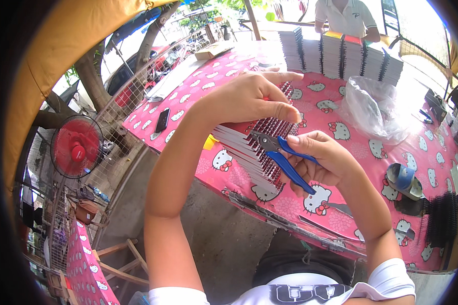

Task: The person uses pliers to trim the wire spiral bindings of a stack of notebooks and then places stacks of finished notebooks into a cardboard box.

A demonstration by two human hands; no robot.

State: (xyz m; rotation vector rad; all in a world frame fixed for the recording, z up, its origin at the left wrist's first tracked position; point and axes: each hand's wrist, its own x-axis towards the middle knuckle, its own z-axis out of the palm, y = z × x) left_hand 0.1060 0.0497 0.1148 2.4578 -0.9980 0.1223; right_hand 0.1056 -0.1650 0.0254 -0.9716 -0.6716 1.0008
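Observation:
My right hand [331, 155] grips a pair of wire cutters with blue handles [293, 170]. Their metal jaws rest at a row of spiral-bound notebooks [244, 155], by the dark red coil bindings [277, 124]. Over the far end of that row reaches my left hand [241, 99], its thumb and index finger stretched out and apart; the other fingers are partly hidden. Whether the left palm touches the notebooks I cannot tell. A yellow piece [210, 142] sticks out beside the row.
Tall notebook stacks [333, 56] stand at the back, near a person in a white shirt [343, 18]. A clear plastic bag [374, 109], a tape roll [404, 178] and black coils [441, 218] lie right. A phone [162, 120] lies left; a red fan [77, 147] stands beyond the table.

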